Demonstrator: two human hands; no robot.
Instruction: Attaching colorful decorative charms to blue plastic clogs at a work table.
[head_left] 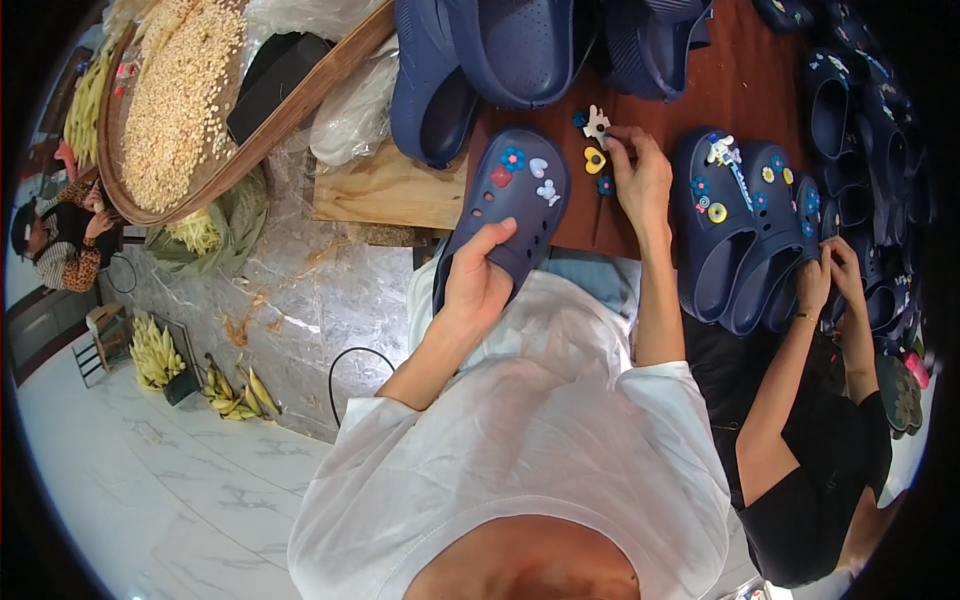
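A navy clog (pixel 520 190) is in my left hand (pixel 473 285), thumb over its foot opening, toe pointing away from me. Charms on its top include a blue flower (pixel 513 158), a red piece (pixel 501 177) and a pale mouse-like shape (pixel 547 192). My right hand (pixel 642 180) is closed in a pinch at the edge of a white shoe charm (pixel 596 121) on the brown tabletop (pixel 560 228). Beside those fingers lie a yellow heart charm (pixel 594 160) and a small blue flower charm (pixel 605 186).
Large navy clogs (pixel 520 50) stand at the table's far side. Decorated clogs (pixel 715 240) line the right, where a co-worker's hands (pixel 828 275) touch one. At far left, a tray (pixel 285 110) holds pale kernels; another person (pixel 70 235) sits beyond it.
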